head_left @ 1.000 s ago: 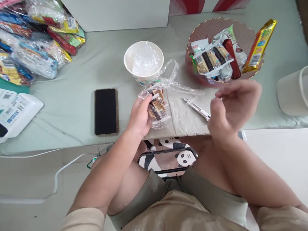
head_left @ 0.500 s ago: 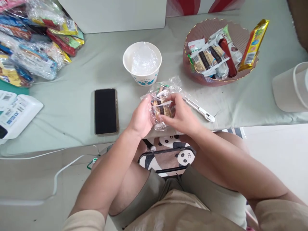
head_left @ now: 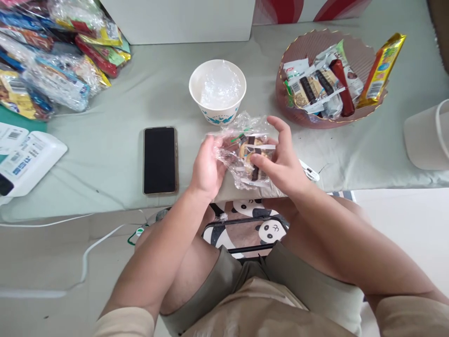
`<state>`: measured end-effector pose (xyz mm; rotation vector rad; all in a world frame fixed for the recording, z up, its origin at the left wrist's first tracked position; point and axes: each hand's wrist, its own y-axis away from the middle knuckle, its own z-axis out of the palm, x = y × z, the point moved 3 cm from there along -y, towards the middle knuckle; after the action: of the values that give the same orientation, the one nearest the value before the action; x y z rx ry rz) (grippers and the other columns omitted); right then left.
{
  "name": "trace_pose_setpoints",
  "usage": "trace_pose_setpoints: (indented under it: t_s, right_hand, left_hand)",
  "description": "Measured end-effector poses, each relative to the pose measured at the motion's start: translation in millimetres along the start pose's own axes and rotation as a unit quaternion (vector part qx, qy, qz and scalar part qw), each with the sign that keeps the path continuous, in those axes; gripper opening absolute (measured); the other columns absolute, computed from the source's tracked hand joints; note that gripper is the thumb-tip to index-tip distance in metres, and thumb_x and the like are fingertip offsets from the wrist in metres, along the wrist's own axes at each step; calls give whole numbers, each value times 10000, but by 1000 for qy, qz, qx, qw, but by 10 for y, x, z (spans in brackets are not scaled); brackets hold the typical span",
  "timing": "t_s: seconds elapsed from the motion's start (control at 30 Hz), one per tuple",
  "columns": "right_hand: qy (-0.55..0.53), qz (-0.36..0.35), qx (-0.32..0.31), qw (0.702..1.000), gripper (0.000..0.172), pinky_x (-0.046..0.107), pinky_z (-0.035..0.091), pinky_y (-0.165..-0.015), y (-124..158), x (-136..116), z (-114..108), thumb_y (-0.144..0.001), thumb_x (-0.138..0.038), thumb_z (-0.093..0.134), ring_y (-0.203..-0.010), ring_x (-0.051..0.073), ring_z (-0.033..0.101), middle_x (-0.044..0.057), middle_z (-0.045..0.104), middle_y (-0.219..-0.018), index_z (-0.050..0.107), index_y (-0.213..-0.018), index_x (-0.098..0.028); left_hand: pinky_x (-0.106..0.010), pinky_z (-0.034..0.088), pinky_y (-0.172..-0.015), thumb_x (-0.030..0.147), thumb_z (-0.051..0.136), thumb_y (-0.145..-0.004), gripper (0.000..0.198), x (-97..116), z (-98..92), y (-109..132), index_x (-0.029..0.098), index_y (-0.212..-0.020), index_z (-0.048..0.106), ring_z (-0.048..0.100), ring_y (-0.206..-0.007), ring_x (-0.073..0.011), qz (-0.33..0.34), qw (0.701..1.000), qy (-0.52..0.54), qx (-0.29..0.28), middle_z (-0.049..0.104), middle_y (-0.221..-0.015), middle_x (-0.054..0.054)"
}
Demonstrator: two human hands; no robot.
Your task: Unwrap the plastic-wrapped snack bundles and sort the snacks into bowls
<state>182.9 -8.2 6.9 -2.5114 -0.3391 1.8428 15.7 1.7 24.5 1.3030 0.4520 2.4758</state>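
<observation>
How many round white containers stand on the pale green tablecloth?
2: the white paper bowl with teal print, beyond the left hand; and the plain white container, cut off at the right edge. The white box could hide more.

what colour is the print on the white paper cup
The print is teal, in the head view.

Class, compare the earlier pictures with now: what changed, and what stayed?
The right hand, first apart, has moved left and gripped brown snack packs in the clear plastic bag; the left hand still holds the bag. The black rectangular phone, white round bowl and pink ribbed bowl stayed put.
</observation>
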Motion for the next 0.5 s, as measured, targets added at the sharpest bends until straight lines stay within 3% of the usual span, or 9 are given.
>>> trace_pose_setpoints:
  t_s: [0.17,0.3,0.37,0.5]
  right_hand:
    - [-14,-19,44,999,585,380,622,-729,51,-34,-232,-1008,-509,582,-848,215,753,42,747,-1117,361,-1538,-396]
    - [-90,-104,165,977,477,419,621,-827,46,-194,-530,-921,-502,672,-972,242,739,39,697,-1095,549,-1362,-370]
    - [-76,-143,213,964,496,450,618,-887,-28,-296,-728,-876,-510,721,-1066,272,717,52,669,-1137,573,-1322,-352]
    - [43,-96,178,978,622,508,616,-926,-368,-445,-1135,-837,-515,772,-1215,339,663,105,616,-1313,533,-1381,-331]
  left_hand:
    - [-348,602,-813,483,382,-997,482,78,-88,-45,166,-974,744,746,-1023,-275,27,995,23,96,760,-954,-117]
    - [-301,579,-680,397,426,-955,411,122,-46,-28,152,-824,728,714,-775,-203,27,991,27,128,746,-897,-108]
    - [-297,574,-657,389,434,-942,397,113,-20,-22,156,-772,707,709,-732,-199,9,991,23,129,740,-857,-106]
    - [-298,580,-667,400,421,-933,396,89,12,-14,174,-730,676,707,-696,-198,-13,993,1,115,729,-802,-95]
